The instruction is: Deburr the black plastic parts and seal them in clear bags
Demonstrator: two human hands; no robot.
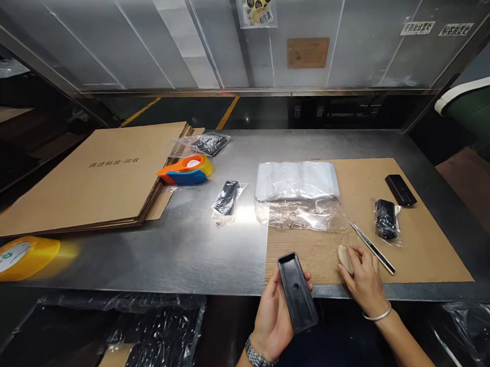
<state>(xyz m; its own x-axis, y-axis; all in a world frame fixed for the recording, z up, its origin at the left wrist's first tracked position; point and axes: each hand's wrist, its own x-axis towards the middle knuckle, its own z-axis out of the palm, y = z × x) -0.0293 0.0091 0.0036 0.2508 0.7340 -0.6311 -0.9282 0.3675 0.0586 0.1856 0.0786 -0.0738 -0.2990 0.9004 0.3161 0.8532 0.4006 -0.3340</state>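
We work at a grey steel table. From our hollow black plastic tray, a flat brown cardboard stack lies at ten o'clock, clear plastic bags at twelve and a slim white-and-black knife at two, near our right hand. Our hands are apart: the left hand grips the tray's sides; the right, half-curled, pinches a beige rounded piece.

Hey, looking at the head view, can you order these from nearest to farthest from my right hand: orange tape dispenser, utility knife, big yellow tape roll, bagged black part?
1. Utility knife: just beside the right hand.
2. Bagged black part: beyond the knife, on the cardboard sheet.
3. Orange tape dispenser: left of centre.
4. Big yellow tape roll: far left.
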